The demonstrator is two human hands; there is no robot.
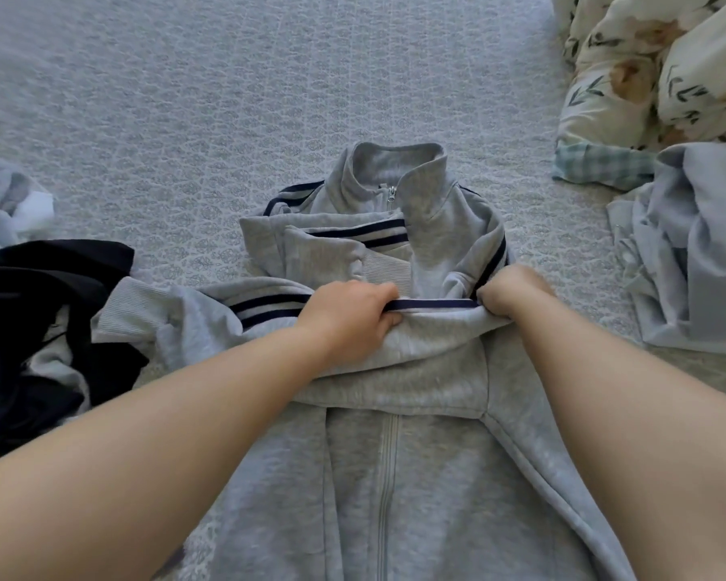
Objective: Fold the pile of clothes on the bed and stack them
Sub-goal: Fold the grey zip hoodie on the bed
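Observation:
A grey zip-up jacket [403,454] with navy stripes on the sleeves lies front-up on the bed, collar [395,169] pointing away from me. One sleeve is folded across the chest; the other sleeve stretches leftward, its ribbed cuff [131,308] near a dark garment. My left hand [348,316] grips that striped sleeve at mid-chest. My right hand [512,291] pinches the same sleeve at the jacket's right shoulder. A navy stripe runs taut between the two hands.
A black garment [38,329] lies crumpled at the left, with a pale bundle [13,203] behind it. Light blue clothes [688,253] are piled at the right, below a floral duvet [654,65]. The patterned grey bedspread [185,98] extends beyond the jacket.

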